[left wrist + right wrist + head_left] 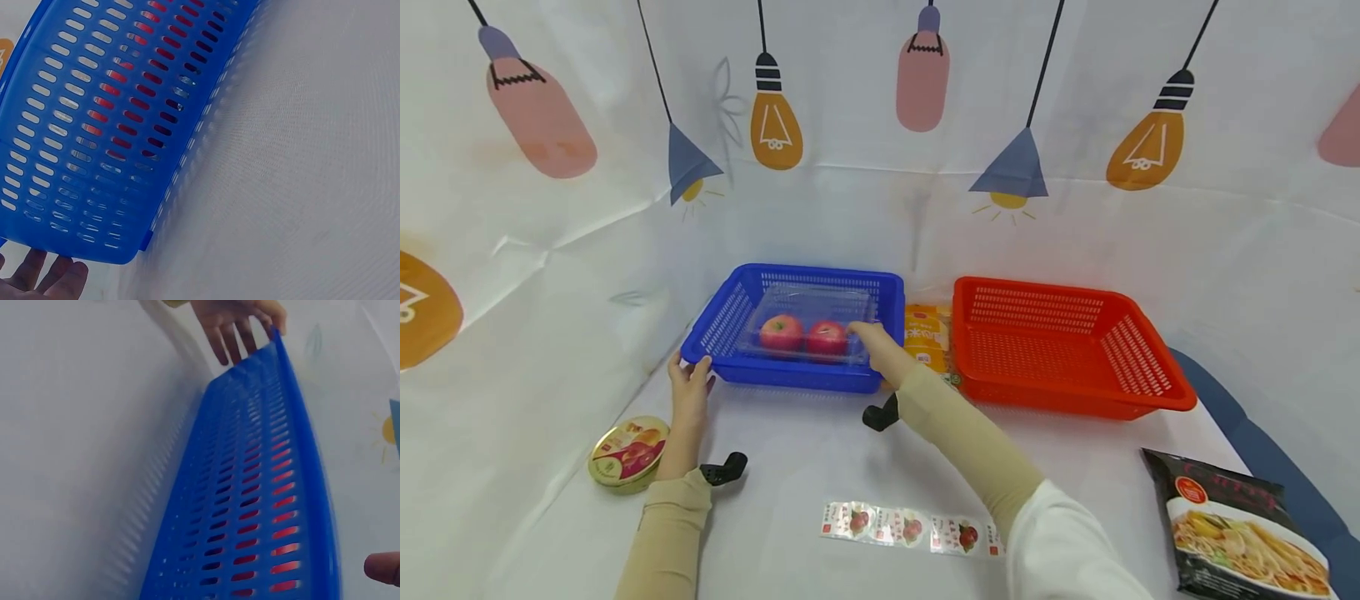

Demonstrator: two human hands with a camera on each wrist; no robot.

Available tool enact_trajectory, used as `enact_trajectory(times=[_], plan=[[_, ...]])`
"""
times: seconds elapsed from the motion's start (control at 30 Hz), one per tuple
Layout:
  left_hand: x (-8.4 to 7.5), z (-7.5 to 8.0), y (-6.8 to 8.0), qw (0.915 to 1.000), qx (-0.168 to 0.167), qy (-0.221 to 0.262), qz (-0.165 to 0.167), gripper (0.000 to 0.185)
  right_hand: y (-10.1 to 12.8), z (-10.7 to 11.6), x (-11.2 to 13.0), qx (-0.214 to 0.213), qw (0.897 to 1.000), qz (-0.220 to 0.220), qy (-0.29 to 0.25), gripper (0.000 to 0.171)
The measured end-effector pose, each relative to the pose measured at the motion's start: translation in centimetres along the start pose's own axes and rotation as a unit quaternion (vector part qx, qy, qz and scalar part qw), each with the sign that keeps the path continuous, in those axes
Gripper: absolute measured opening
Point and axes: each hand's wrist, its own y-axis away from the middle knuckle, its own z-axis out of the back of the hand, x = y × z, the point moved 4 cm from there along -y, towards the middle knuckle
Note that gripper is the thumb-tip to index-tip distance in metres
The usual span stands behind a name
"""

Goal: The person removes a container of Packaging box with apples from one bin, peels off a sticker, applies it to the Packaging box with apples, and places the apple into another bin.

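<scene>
A blue basket (805, 379) stands at the back left of the table. Inside it lies a clear plastic box (827, 297) with two red apples (782, 332) showing in or beneath it. My left hand (691, 392) holds the basket's front left corner. In the right wrist view, that hand's long fingers hang down outside the wall, one digit at the rim. My right hand (880, 346) reaches over the basket's right side, beside the clear box. Only its thumb (382, 567) shows in the right wrist view, apart from the rim; its other fingers are hidden.
A red basket (1037, 387) stands at the right, with an orange packet (927, 337) between the baskets. A round tin (628, 452) lies left of my left forearm. A strip of fruit stickers (910, 528) lies in front, and a black noodle packet (1240, 525) front right.
</scene>
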Motion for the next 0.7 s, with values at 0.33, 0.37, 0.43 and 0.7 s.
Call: enact_trajectory(times=[0.33, 0.37, 0.43, 0.7], plan=[[-0.4, 0.1, 0.3, 0.9995, 0.000, -0.024, -0.018, 0.063, -14.0, -0.5, -6.7, -0.018, 0.981, -0.064, -0.180, 0.063], [-0.5, 0.0, 0.4, 0.9995, 0.000, -0.025, -0.019, 0.063, -14.4, -0.6, -7.0, -0.025, 0.978, -0.072, -0.195, 0.069], [-0.5, 0.0, 0.4, 0.9995, 0.003, -0.024, -0.019, 0.065, -15.0, -0.7, -7.5, -0.032, 0.971, -0.084, -0.222, 0.078], [-1.1, 0.0, 0.2, 0.9997, 0.003, -0.020, 0.015, 0.073, -4.5, -0.7, -2.3, -0.025, 0.952, -0.079, -0.295, 0.086]])
